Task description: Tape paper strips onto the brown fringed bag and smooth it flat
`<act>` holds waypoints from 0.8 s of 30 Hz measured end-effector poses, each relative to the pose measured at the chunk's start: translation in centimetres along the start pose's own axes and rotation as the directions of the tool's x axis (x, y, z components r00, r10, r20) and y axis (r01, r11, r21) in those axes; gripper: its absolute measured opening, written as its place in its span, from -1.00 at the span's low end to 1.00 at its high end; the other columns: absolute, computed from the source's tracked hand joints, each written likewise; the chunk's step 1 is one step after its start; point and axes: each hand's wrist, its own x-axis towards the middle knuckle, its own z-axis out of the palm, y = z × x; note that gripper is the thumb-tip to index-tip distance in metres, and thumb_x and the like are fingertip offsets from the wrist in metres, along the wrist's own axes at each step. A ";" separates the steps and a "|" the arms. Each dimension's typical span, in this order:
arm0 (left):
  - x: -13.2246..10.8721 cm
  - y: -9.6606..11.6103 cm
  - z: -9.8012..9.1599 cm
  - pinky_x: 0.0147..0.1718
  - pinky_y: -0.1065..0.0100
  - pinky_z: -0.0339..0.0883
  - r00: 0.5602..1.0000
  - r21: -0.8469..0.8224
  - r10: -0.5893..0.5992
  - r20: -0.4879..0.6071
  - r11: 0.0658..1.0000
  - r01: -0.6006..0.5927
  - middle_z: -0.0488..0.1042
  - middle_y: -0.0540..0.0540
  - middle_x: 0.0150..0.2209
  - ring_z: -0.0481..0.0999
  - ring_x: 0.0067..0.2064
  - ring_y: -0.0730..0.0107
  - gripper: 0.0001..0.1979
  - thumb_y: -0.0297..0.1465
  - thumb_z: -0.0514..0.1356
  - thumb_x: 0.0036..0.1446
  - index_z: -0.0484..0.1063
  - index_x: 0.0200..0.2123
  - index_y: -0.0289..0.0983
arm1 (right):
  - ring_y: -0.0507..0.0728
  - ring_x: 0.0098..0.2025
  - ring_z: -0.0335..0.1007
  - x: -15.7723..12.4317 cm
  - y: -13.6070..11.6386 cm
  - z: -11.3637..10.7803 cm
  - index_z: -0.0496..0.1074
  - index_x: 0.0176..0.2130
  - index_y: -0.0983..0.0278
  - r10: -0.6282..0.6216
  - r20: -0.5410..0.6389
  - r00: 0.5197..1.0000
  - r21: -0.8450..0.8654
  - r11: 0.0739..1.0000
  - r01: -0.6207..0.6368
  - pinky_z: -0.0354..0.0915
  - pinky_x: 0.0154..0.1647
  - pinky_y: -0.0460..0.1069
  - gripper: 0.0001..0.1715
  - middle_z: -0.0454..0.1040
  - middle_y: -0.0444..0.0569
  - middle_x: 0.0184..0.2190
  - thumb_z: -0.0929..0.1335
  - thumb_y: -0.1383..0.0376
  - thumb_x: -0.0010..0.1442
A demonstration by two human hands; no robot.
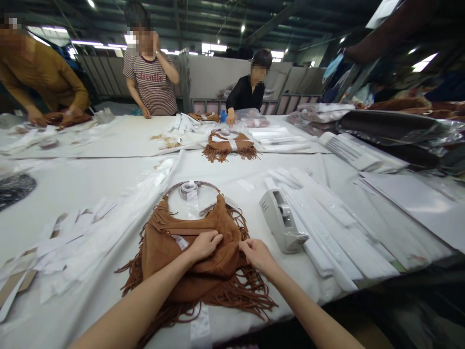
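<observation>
A brown suede handbag [181, 271] with long fringe lies on the white-covered table in front of me. Its curved handle arches away from me, with a white strip [192, 201] hanging from the wrapped part. My left hand [206, 244] rests on the bag's front with its fingers curled against the suede. At the bag's right side, my right hand [256, 253] pinches the suede edge between thumb and fingers. A grey tape dispenser [282, 220] stands just right of the bag.
Long white wrapped strips [323, 223] lie right of the dispenser. Paper scraps [69, 237] are scattered at left. A second fringed bag [232, 144] sits farther back, near a person in black [247, 92]. Two other people stand at the far left side. Plastic-wrapped goods [392, 126] are piled at right.
</observation>
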 end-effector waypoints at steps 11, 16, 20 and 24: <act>-0.1 2.7 -0.1 -0.66 0.47 0.13 0.992 -0.188 -0.060 0.107 0.979 0.080 0.35 0.01 -0.64 0.34 -0.66 0.44 -0.71 -0.26 0.03 0.17 0.35 -0.50 -0.29 | -0.01 -0.74 0.12 -1.0 0.8 0.5 0.42 -0.43 0.32 0.098 0.024 0.995 0.139 0.985 -0.100 0.05 -0.63 -0.11 -0.42 0.24 -0.19 -0.80 0.10 0.01 0.31; 0.4 1.6 -0.1 -0.55 0.49 0.16 0.993 -0.117 0.021 0.119 0.993 -0.007 0.37 0.05 -0.58 0.38 -0.54 0.46 -0.85 -0.38 0.14 0.08 0.35 -0.51 -0.29 | -0.05 -0.77 0.00 0.0 0.3 0.7 0.29 -0.59 0.28 0.099 0.089 0.991 0.161 0.980 -0.112 -0.07 -0.69 -0.12 -0.37 0.16 -0.22 -0.81 0.20 -0.14 0.22; 0.6 1.4 0.1 -0.46 0.46 0.19 0.994 -0.017 0.050 0.094 0.999 -0.049 0.42 0.02 -0.52 0.40 -0.44 0.43 -0.88 -0.43 0.15 0.07 0.37 -0.50 -0.29 | -0.06 -0.76 -0.05 0.5 -0.6 0.9 0.26 -0.58 0.27 0.086 0.166 0.982 0.169 0.979 -0.115 -0.10 -0.71 -0.12 -0.42 0.15 -0.24 -0.78 0.24 -0.13 0.16; 0.4 1.4 0.6 -0.37 0.40 0.24 0.997 0.099 0.032 0.073 0.994 -0.039 0.47 -0.06 -0.46 0.46 -0.36 0.31 -0.87 -0.39 0.19 0.08 0.40 -0.48 -0.28 | -0.04 -0.71 -0.06 1.1 -0.8 1.4 0.27 -0.60 0.26 0.062 0.109 0.992 0.092 0.993 -0.072 -0.06 -0.65 -0.10 -0.54 0.06 -0.27 -0.78 0.24 0.03 0.16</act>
